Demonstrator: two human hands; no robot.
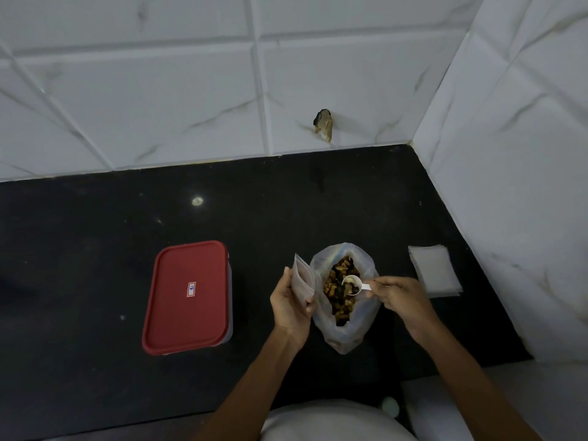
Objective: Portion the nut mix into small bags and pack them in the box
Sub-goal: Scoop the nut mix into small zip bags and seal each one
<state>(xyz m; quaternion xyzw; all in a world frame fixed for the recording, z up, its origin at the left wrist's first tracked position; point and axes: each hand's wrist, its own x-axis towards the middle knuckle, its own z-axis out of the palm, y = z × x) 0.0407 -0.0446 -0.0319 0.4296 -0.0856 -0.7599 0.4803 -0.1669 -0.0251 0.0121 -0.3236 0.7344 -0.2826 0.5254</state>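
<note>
Right hand (397, 297), round plastic scoop (351, 285), lumpy nuts (336, 302)

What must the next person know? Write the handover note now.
The left hand holds a small bag upright beside the nut mix bag.
The right hand pinches the scoop, loaded, over the nut mix bag's open mouth.
The box sits to the left on the counter, red lid on; the spare bags are stacked at right.
Done: one scoop loaded; no filled bag in view.
Left: tip the scoop into the small bag, fill the others, open the box, pack.
</note>
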